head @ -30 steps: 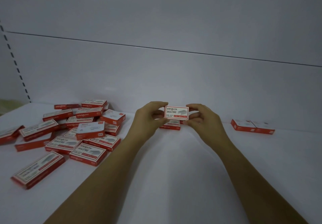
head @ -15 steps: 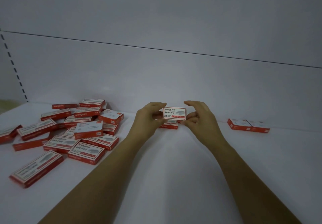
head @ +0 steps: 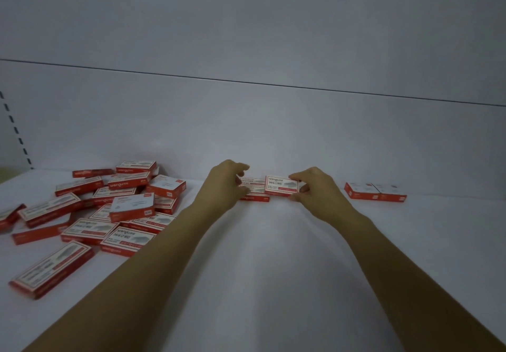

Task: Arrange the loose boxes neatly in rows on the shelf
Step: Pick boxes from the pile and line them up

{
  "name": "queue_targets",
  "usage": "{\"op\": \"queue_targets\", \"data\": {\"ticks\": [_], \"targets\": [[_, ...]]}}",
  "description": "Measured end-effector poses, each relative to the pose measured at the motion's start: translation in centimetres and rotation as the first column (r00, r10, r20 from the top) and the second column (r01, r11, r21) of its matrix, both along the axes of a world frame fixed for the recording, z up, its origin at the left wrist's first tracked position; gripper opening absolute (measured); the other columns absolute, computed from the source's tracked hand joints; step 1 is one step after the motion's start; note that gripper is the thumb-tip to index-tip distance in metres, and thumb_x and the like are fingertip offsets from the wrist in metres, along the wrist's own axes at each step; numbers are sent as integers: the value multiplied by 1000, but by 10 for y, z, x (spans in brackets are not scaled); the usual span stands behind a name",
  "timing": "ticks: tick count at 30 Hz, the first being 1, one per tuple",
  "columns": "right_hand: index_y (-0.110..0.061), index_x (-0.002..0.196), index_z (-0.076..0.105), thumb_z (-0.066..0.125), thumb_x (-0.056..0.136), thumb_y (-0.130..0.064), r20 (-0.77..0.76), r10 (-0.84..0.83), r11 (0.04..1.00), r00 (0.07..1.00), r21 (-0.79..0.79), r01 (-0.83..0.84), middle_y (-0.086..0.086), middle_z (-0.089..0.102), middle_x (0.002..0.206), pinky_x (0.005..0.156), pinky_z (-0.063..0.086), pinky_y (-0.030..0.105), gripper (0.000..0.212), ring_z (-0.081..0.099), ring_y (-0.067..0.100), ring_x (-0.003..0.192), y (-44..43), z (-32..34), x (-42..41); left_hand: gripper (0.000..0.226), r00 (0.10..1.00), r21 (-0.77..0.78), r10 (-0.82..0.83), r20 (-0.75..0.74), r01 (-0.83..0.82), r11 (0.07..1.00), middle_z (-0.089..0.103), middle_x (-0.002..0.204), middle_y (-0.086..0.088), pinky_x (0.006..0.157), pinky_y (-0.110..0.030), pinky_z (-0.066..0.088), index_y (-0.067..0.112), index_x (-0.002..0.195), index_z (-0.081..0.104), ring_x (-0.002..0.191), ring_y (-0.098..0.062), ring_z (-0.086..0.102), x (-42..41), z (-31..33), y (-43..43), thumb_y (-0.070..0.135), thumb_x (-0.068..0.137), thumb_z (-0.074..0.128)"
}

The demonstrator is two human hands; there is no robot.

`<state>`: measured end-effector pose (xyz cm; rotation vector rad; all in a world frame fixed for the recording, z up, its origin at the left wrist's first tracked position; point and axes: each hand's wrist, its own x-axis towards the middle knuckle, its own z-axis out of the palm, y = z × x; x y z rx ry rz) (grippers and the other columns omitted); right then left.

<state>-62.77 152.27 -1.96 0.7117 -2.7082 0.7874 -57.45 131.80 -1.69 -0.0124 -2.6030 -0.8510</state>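
Note:
My right hand (head: 315,191) pinches the right end of a small red-and-white box (head: 279,185), tilted, low over the white shelf (head: 273,275) near the back wall. Just left of it lies a short stack of the same boxes (head: 254,197). My left hand (head: 223,188) hovers at that stack's left end with fingers loosely curled, off the held box; it hides the stack's left end. Several loose boxes lie in a jumbled pile (head: 131,206) at the left, some overlapping.
Two boxes lie side by side (head: 375,191) by the back wall at the right. One long box (head: 52,271) lies apart near the front left. A slotted upright (head: 16,130) runs up the left edge. The back panel rises behind everything.
The box held up between both hands has gone down and to the right with my right hand. My left hand has let go of it and stays by the stack.

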Motion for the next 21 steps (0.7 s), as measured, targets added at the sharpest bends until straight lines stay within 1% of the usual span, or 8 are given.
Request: {"op": "queue_targets", "data": {"ticks": [3, 5, 9, 11, 14, 17, 19, 21], "targets": [[-14, 125, 58, 72, 79, -16, 57, -13, 995, 998, 96, 7, 6, 54, 115, 79, 34, 16, 48, 54, 12, 88, 13, -4, -2, 49, 994, 23, 62, 94, -65, 998, 60, 113, -7, 76, -20, 42, 12, 123, 57, 91, -16, 60, 1, -8, -9, 15, 77, 74], [-15, 125, 58, 72, 79, -16, 97, -14, 993, 995, 118, 2, 7, 54, 116, 78, 34, 16, 48, 53, 11, 87, 17, -8, -4, 52, 985, 8, 66, 157, -68, 998, 59, 115, -9, 75, -21, 43, 10, 124, 57, 95, -19, 61, -1, -13, -12, 17, 76, 75], [-18, 126, 54, 74, 77, -18, 159, -51, 998, 986, 44, 45, 4, 54, 117, 82, 41, 21, 54, 56, 14, 93, 14, -12, -12, 54, 975, 2, 82, 207, -84, 996, 60, 118, -12, 87, -25, 43, 7, 125, 56, 103, -23, 60, -8, -19, -10, 18, 76, 75], [-18, 119, 56, 75, 75, -17, 178, -48, 999, 983, -14, 51, 2, 58, 114, 78, 43, 20, 48, 57, 13, 89, 11, -15, -15, 50, 974, -1, 88, 208, -89, 996, 62, 115, -12, 83, -23, 42, 7, 121, 59, 100, -23, 60, -13, -19, -6, 19, 75, 75], [-19, 106, 61, 75, 76, -14, 191, -56, 996, 980, -63, 69, 1, 60, 113, 64, 39, 10, 33, 60, 8, 78, 9, -20, -21, 38, 971, 5, 89, 223, -92, 996, 63, 99, -11, 72, -24, 40, 3, 107, 65, 84, -21, 57, -18, -19, -4, 21, 75, 75], [-18, 100, 66, 76, 74, -14, 171, -68, 995, 983, -62, 79, -2, 57, 104, 54, 37, 2, 28, 56, -1, 68, 8, -22, -24, 29, 963, 5, 81, 257, -86, 996, 61, 84, -6, 64, -22, 37, 4, 97, 69, 75, -17, 53, -24, -19, -5, 24, 76, 75], [-15, 99, 70, 77, 72, -15, 120, -74, 995, 990, -53, 81, -5, 50, 97, 57, 37, -4, 28, 52, -3, 64, 7, -23, -27, 28, 961, 9, 60, 271, -64, 998, 66, 84, -4, 64, -21, 40, 8, 99, 71, 74, -15, 55, -28, -19, -6, 25, 77, 75], [-15, 99, 70, 77, 73, -15, 99, -78, 996, 992, -40, 82, -6, 47, 95, 61, 33, -8, 27, 49, -3, 64, 7, -24, -30, 30, 960, 10, 48, 276, -53, 999, 70, 90, -7, 68, -24, 44, 9, 102, 72, 77, -17, 59, -30, -18, -6, 25, 77, 75]]}}
